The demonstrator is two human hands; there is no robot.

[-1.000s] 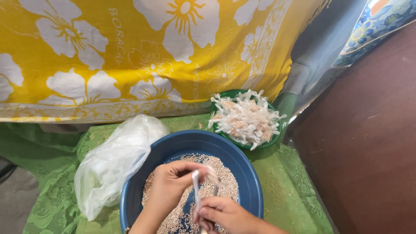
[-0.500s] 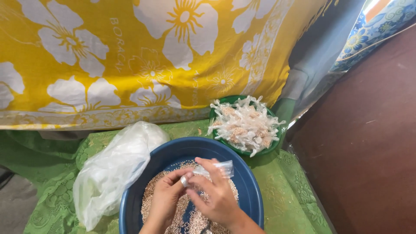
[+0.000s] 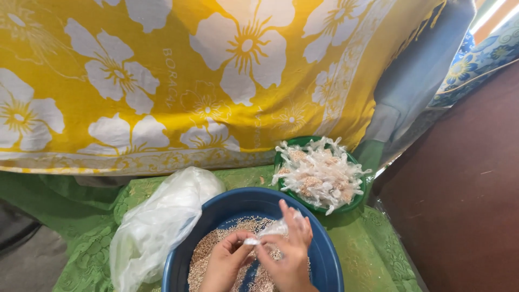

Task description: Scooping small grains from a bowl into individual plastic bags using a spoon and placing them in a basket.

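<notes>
A blue basin (image 3: 227, 203) at the bottom middle holds small tan grains (image 3: 208, 254). Over the grains, my left hand (image 3: 224, 265) and my right hand (image 3: 289, 254) meet and both pinch one small clear plastic packet (image 3: 270, 230). The packet stretches between the fingertips of the two hands. Behind the basin to the right, a green plate (image 3: 354, 203) is heaped with several small tied packets (image 3: 319, 173) of the same grains.
A crumpled clear plastic bag (image 3: 162, 221) lies left of the basin on a green lace cloth (image 3: 367, 254). A yellow cloth with white flowers (image 3: 189, 75) hangs behind. A dark brown surface (image 3: 465, 189) rises on the right.
The view has tilted up, so basin and plate sit lower in frame. My right hand came up over the packet and now pinches it together with my left hand.
</notes>
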